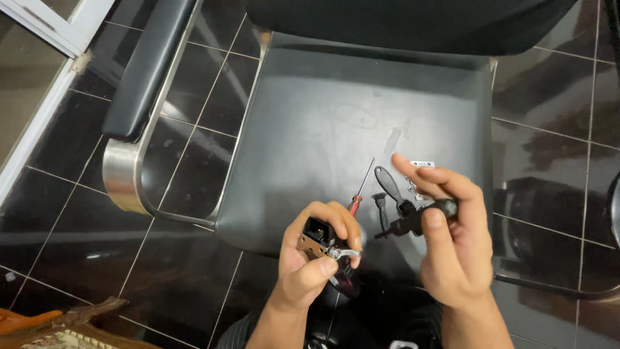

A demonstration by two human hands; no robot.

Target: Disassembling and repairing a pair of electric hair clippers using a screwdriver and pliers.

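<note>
Left hand [310,258] grips a small black-and-metal part [318,236], fingers wrapped tight round it, thumb pressing a shiny metal clip [343,253] at its near edge. Right hand [452,239] pinches a black-handled screwdriver [416,221] between thumb and fingers, tip aimed left at the part. Both are held just off the near edge of the black chair seat [323,129]. The part looks light, rigid, hard-edged; best held by its body, since the clip seems springy and slippery. On the seat: red-handled screwdriver [359,192], black oval piece [389,182], small white plate [422,165]. Glossy dark tiled floor [194,258].
</note>
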